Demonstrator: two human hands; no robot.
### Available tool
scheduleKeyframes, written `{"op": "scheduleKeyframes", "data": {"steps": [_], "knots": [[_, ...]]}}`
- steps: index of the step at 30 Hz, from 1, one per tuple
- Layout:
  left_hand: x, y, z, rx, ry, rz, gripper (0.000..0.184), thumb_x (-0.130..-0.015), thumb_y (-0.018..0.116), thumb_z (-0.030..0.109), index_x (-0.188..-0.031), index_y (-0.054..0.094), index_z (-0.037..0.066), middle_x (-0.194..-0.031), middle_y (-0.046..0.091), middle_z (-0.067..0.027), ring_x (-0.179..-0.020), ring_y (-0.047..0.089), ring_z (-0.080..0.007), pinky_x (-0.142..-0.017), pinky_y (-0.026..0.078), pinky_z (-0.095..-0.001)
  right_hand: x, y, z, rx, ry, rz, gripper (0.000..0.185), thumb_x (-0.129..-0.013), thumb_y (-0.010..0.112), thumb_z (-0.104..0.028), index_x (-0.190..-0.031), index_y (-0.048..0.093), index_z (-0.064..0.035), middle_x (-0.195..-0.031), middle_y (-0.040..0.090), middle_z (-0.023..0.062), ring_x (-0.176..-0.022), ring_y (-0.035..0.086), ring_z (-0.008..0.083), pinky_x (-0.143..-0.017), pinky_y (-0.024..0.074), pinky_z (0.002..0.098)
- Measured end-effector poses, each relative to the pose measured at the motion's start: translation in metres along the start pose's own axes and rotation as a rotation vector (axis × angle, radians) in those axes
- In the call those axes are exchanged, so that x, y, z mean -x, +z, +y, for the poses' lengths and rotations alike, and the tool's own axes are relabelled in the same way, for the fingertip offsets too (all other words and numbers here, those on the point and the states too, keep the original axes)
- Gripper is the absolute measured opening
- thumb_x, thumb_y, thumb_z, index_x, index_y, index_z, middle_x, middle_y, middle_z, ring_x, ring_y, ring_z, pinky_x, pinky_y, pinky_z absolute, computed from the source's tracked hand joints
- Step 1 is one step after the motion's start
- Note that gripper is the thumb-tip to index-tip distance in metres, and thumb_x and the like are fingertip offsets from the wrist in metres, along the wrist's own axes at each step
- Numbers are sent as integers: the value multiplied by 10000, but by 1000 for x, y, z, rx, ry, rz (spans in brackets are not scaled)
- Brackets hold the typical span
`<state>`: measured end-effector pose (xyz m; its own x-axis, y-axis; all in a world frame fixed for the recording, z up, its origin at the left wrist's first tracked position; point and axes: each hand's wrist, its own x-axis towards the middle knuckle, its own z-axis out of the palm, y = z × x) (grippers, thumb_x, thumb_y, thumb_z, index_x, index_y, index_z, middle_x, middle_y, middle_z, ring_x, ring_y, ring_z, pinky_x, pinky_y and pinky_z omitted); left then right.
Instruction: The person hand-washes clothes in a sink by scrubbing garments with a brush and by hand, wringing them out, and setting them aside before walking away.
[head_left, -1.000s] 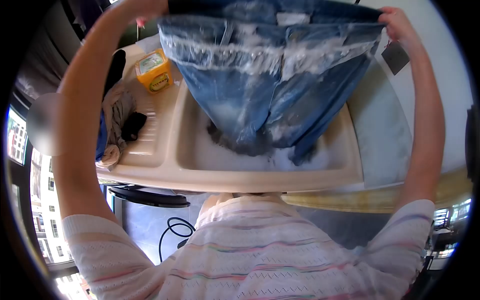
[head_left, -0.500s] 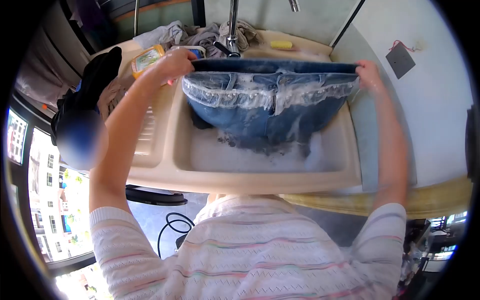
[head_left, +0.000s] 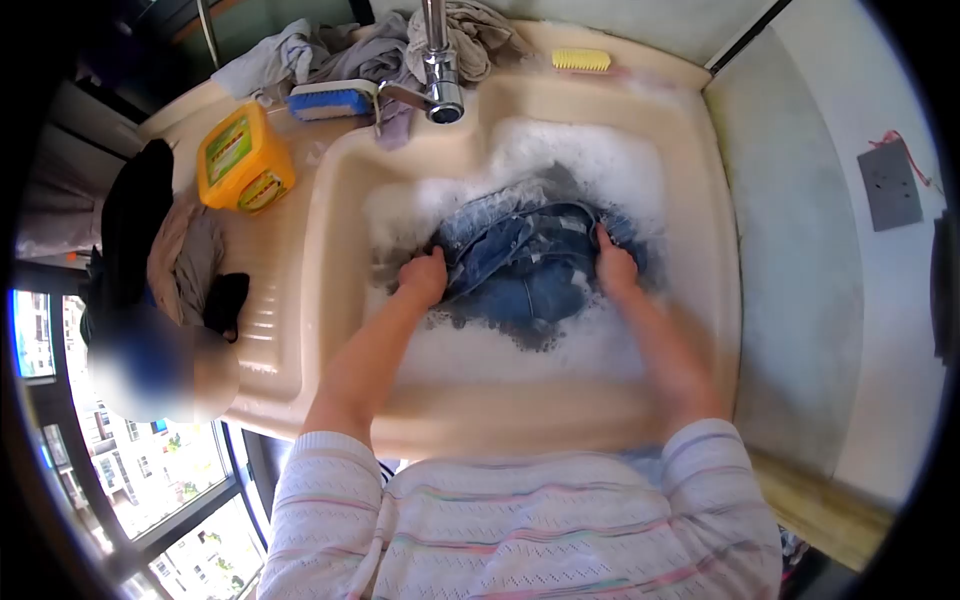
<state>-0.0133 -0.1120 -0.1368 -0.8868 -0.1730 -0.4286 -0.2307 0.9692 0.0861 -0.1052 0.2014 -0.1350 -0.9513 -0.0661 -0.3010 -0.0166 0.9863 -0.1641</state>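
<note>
Blue jeans (head_left: 530, 285) lie bunched in the sudsy water of a beige sink (head_left: 335, 260), with the waistband spread open toward me. My left hand (head_left: 425, 277) grips the left end of the waistband, its fingers closed on the denim. At the opposite end, my right hand (head_left: 615, 262) is closed on the cloth too, with some fingertips hidden by the fabric. White foam (head_left: 610, 165) surrounds the jeans. Above the sink's back left stands a chrome faucet (head_left: 440, 75).
A yellow tub (head_left: 245, 158), a blue-bristled brush (head_left: 333, 101) and dark clothes (head_left: 140, 220) sit on the left ledge. Wet cloths (head_left: 380, 55) lie behind the faucet. A yellow brush (head_left: 581, 60) rests at the back rim. A wall (head_left: 790, 230) borders the right side.
Both hands have come down and closer together, lowering the jeans from above the sink into the foamy water. The view has tilted down, showing more of the basin.
</note>
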Motion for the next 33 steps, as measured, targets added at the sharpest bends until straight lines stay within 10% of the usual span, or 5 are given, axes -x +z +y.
{"op": "scheduleKeyframes", "data": {"steps": [7,15,21,28,33], "knots": [[-41,43,4,103,-161,171,288,-842,423,136,-1077,546,24,-1024,581,-194,-956,571,-341,-770,477,-410,-52,84,16,-235,-6,-92,468,-828,435,-273,-1290,401,-210,-1156,516,193,-1054,515,319,-882,412,416],[-30,3,-19,103,15,71,301,-800,471,119,-1077,553,32,-1039,586,-170,-947,578,-326,-771,473,-417,-33,8,29,228,-104,-133,474,-827,443,-387,-1250,459,-175,-1268,448,170,-1162,439,287,-934,369,394],[47,-139,-37,53,-59,-73,282,-752,546,164,-1017,631,124,-980,621,-137,-1000,572,-251,-815,470,-387,-16,-141,26,-411,-15,142,306,-777,419,-61,-961,655,-126,-489,556,101,-377,543,193,-407,449,336],[136,-228,-41,34,402,303,314,-684,513,88,-969,644,107,-804,628,-158,-765,619,-240,-705,479,-365,12,-278,26,-918,-15,325,252,-730,452,-7,-896,636,-55,-509,509,52,-365,485,135,-324,415,288],[201,-246,-24,330,437,-107,338,-673,471,54,-974,625,51,-689,575,-67,-665,517,-110,-638,435,-257,65,-358,1,-875,-227,463,256,-744,473,-45,-948,627,-36,-514,486,28,-361,460,106,-330,407,259]]}}
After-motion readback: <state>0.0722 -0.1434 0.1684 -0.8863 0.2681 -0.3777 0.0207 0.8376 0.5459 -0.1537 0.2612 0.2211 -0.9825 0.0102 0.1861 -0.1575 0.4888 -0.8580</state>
